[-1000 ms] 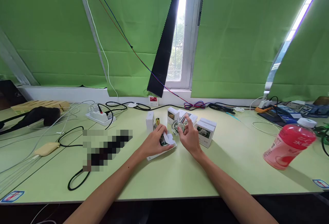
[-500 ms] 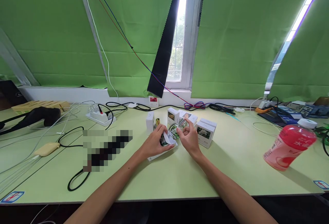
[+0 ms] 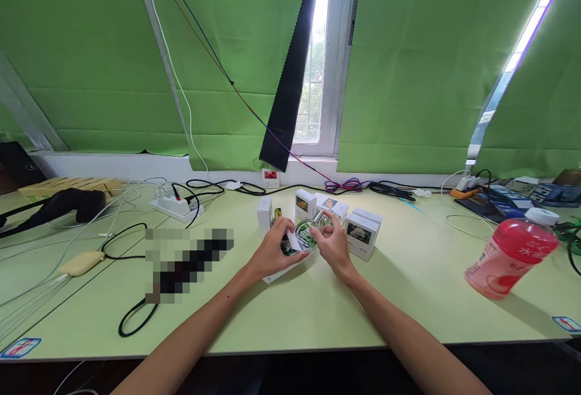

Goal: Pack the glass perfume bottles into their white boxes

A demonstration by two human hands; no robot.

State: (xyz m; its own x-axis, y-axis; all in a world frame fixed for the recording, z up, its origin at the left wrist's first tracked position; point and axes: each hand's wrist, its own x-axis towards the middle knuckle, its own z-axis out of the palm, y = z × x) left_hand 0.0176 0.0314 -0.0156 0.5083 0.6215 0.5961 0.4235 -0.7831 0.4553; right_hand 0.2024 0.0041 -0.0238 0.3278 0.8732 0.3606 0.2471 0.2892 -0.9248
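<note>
Head view, left to right: a white power strip [image 3: 170,204] sits on the table [image 3: 431,304], well apart from the work. Next stand an upright white box [image 3: 264,215] and a gold cap [image 3: 278,212], the latter partly hidden by fingers. The left hand [image 3: 275,250] is closed over a white carton [image 3: 280,273], which lies on its side, flaps spread toward the right. Just beside those flaps, between the hands, is a clear glass bottle [image 3: 307,233]; contact with the carton cannot be confirmed. The right hand [image 3: 334,244] pinches the bottle's silver-topped end, thumb and fingers narrow. Two picture boxes [image 3: 361,233] stand right of it; a pink drink bottle [image 3: 511,256] is farther off.

Handling, as judged: glass rigid, smooth, slippery, breakable, fairly heavy for its size; grip neck and body together. Carton light, flaps easily creased; hold by its side walls.
</note>
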